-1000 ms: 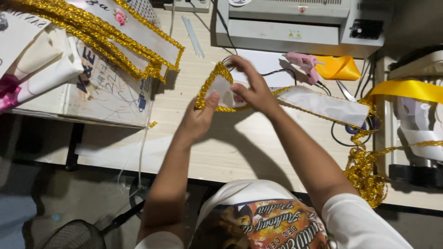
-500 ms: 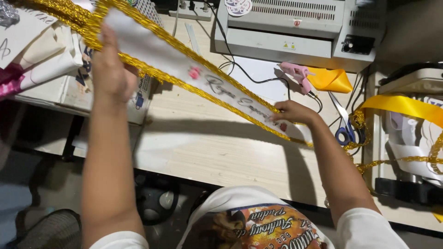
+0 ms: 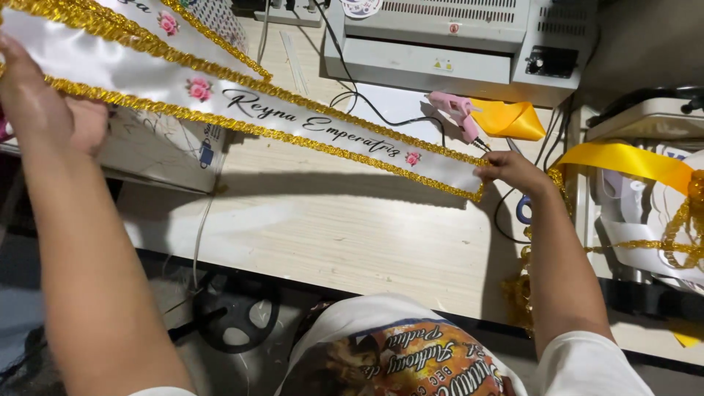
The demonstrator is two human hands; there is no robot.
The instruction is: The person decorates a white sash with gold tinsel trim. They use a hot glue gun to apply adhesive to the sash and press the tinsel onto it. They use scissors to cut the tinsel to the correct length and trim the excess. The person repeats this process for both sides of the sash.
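Observation:
A long white satin sash (image 3: 242, 99) with gold glitter trim, pink rose prints and dark script lettering stretches taut above the wooden table (image 3: 345, 227). My left hand (image 3: 44, 103) grips it at the far left, raised. My right hand (image 3: 513, 170) pinches its other end at the right, low near the table. A second trimmed band of the same sash runs across the top left corner.
A grey laminating machine (image 3: 455, 37) sits at the back. A pink glue gun (image 3: 456, 111) and folded yellow ribbon (image 3: 513, 119) lie behind my right hand. More yellow ribbon (image 3: 631, 161) and gold trim (image 3: 678, 235) pile at the right. A printed box (image 3: 161, 147) stands at the left.
The sash went from a small folded bundle held in both hands to fully stretched. My left hand swung far left and up; my right hand moved right.

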